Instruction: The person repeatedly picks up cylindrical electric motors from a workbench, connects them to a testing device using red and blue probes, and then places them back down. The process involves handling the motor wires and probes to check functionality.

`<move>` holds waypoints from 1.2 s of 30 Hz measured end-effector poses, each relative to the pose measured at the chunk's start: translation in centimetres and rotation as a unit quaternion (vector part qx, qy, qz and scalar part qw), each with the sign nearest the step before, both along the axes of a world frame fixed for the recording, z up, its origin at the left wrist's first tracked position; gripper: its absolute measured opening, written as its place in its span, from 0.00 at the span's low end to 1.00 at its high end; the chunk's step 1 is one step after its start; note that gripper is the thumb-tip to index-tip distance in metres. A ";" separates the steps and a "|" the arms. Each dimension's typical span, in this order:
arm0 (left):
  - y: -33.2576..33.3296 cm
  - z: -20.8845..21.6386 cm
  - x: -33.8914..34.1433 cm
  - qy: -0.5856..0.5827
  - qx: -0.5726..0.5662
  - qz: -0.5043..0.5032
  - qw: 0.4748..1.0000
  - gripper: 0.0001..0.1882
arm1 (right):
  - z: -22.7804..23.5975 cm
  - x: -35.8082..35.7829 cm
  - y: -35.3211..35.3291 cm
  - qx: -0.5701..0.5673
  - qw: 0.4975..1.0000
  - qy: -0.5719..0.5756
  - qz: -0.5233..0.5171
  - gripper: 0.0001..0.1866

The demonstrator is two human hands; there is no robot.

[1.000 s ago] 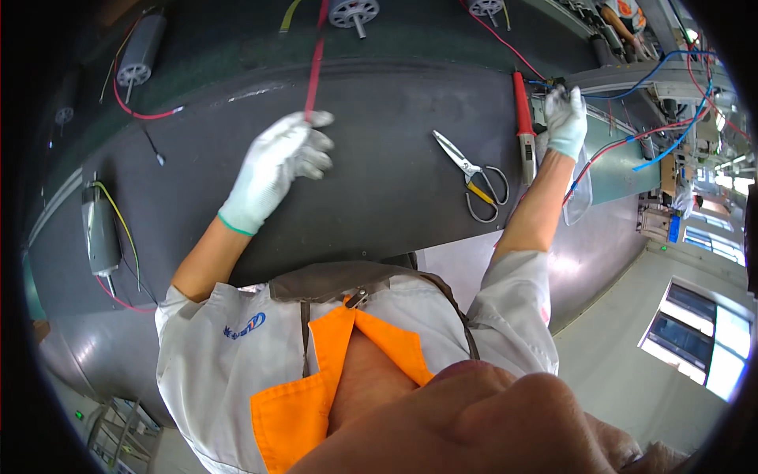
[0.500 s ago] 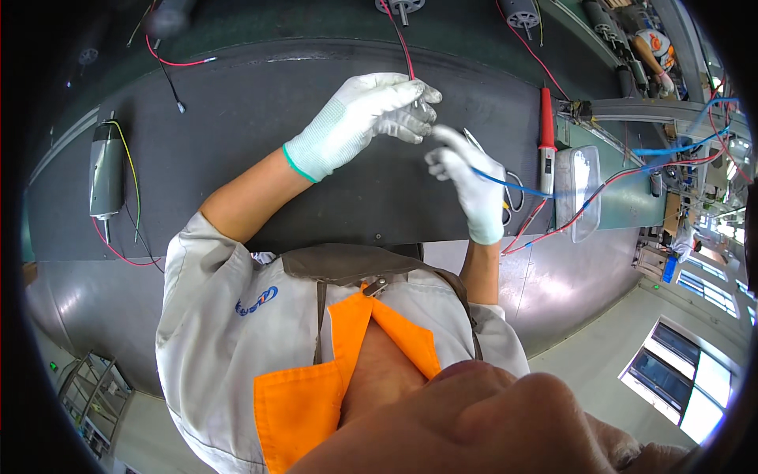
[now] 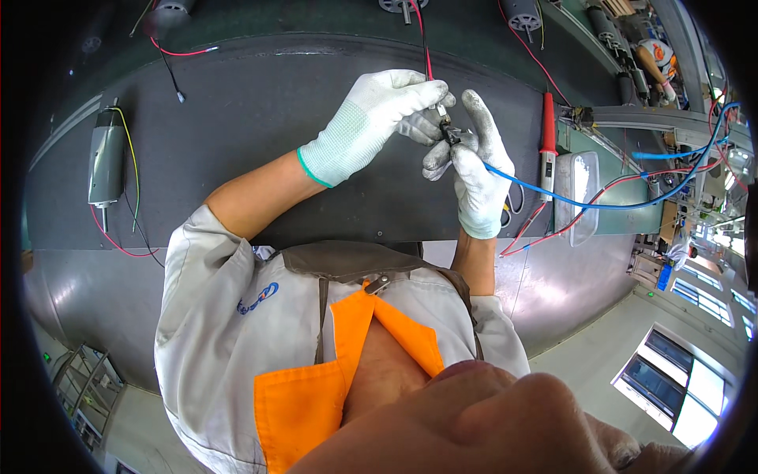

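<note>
A small dark connector piece (image 3: 447, 130) sits pinched between both gloved hands, above the middle of the dark surface (image 3: 260, 118). A thin red wire (image 3: 425, 47) rises from it toward the far edge, and a blue wire (image 3: 553, 193) trails from the right hand off to the right. The left hand (image 3: 371, 118) has its fingers (image 3: 430, 95) closed on the piece from above-left; the right hand (image 3: 474, 170) grips it from below, its fingers (image 3: 442, 154) curled against it, forefinger raised. A red-handled soldering iron (image 3: 547, 130) lies just right of the hands, beside a clear plastic tray (image 3: 576, 197).
</note>
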State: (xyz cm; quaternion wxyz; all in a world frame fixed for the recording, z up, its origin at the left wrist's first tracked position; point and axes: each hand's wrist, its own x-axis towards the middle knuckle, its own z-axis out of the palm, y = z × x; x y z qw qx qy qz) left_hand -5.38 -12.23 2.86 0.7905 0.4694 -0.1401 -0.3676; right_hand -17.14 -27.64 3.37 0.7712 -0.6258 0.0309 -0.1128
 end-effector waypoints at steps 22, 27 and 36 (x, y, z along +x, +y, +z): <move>2.0 -3.1 1.9 0.057 -0.122 0.040 0.990 0.19 | -4.0 -4.4 -16.9 -0.709 0.612 0.165 -0.309 0.28; 2.9 -3.7 2.3 0.059 -0.152 0.024 0.986 0.18 | -7.9 -6.9 -22.2 -0.671 0.615 0.233 -0.342 0.22; 4.7 -2.5 1.4 0.054 -0.127 0.038 0.990 0.19 | -0.6 3.4 -11.7 -0.221 0.960 0.133 -0.110 0.24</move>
